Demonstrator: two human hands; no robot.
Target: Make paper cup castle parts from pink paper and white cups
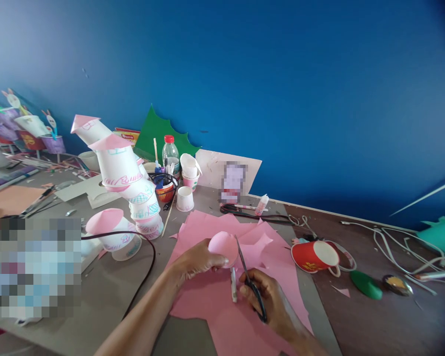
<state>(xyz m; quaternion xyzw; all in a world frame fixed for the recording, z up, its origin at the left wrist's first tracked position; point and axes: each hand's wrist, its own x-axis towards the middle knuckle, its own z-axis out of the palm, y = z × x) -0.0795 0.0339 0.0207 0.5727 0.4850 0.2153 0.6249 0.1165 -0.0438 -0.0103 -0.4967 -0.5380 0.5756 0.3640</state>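
Observation:
My left hand (203, 259) pinches a round pink paper disc (223, 247) by its lower left edge, thumb on top. In my right hand (264, 296) is a pair of scissors (249, 279) with black handles, its blades pointing up and away along the disc's right edge. Whether the blades are parted is hard to see. Beneath both hands lies a large cut sheet of pink paper (196, 296) with ragged edges. A white marker-like tube (233, 286) rests on that sheet between my hands.
Left stands a tower of decorated paper cups (118, 168) with pink cone roofs; a black cable (154, 257) curves before it. A red paper cup (313, 257) lies at right near white cables (389, 247). A bottle (170, 153), white cup (185, 199) and blue wall (300, 99) are behind.

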